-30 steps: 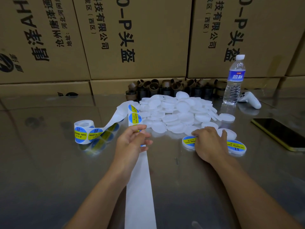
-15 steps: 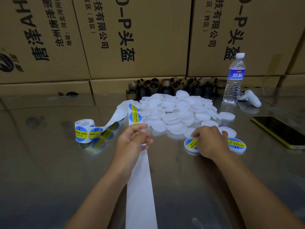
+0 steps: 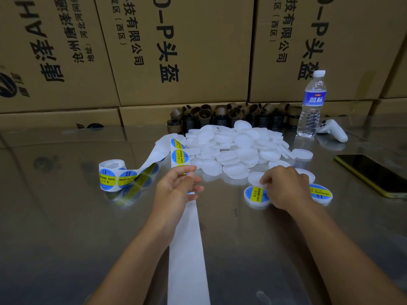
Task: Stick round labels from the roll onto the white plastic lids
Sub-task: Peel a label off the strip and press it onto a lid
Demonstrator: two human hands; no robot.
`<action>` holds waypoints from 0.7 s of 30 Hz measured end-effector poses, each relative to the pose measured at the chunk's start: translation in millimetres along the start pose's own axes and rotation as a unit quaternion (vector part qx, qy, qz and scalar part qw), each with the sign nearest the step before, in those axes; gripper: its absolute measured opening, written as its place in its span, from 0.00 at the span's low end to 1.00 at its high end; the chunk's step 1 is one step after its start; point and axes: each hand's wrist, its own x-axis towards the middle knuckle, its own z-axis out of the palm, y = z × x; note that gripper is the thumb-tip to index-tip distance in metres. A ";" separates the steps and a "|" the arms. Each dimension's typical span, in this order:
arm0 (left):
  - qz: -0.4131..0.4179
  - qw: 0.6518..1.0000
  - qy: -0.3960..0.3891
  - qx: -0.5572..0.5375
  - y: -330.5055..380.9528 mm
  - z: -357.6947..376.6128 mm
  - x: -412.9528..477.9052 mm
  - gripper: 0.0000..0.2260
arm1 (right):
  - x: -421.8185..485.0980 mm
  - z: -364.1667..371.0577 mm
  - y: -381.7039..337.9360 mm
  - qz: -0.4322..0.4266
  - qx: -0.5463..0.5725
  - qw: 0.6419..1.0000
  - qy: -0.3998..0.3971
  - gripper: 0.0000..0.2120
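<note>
A roll of blue-and-yellow round labels point(image 3: 111, 176) stands at the left, its strip point(image 3: 179, 155) running to my left hand point(image 3: 176, 188), which pinches the strip between thumb and fingers. Bare white backing paper point(image 3: 187, 256) trails toward me. A heap of white plastic lids point(image 3: 233, 148) lies behind the hands. My right hand point(image 3: 284, 187) is over a labelled lid point(image 3: 254, 194), fingers curled, fingertips at a plain white lid point(image 3: 255, 178) beside it. Another labelled lid point(image 3: 320, 192) lies just right of that hand.
A water bottle point(image 3: 311, 104) and a white controller point(image 3: 332, 129) stand at the back right. A phone point(image 3: 374, 172) lies at the right edge. Empty brown cardboard cores point(image 3: 220, 115) line the back, in front of stacked cardboard boxes point(image 3: 176, 51). The table point(image 3: 66, 227) is shiny metal.
My right hand has lifted off the labelled lid and moved slightly back toward the plain lids, uncovering more of the label. My left hand keeps its hold on the strip.
</note>
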 end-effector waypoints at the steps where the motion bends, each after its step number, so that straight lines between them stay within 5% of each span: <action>1: 0.000 1.000 0.001 -0.001 -0.1 0.1 0.0 0.08 | -0.4 0.3 0.0 0.000 0.006 1.000 0.004 0.14; 5: -0.002 1.000 0.003 0.000 -0.7 0.1 0.6 0.07 | -1.2 1.3 -1.7 -0.014 -0.001 0.999 0.034 0.11; 8: -0.001 1.000 0.002 -0.002 -0.6 -0.4 0.6 0.07 | -1.4 -1.8 -9.2 -0.018 0.168 0.979 0.116 0.07; 11: 0.000 1.000 0.004 -0.001 -0.4 0.3 0.5 0.08 | -7.0 -11.7 -27.5 -0.034 0.480 0.873 0.079 0.07; 15: -0.002 1.000 0.008 -0.002 -0.6 1.5 0.8 0.07 | -20.9 -22.0 -47.6 -0.036 0.738 0.656 -0.155 0.05; 18: -0.002 1.000 0.011 -0.010 -0.9 2.5 0.3 0.06 | -25.7 -20.9 -51.3 -0.057 0.761 0.602 -0.236 0.05; 21: -0.003 1.000 0.013 -0.014 -1.1 2.7 0.5 0.07 | -27.5 -17.8 -53.5 -0.062 0.740 0.609 -0.280 0.06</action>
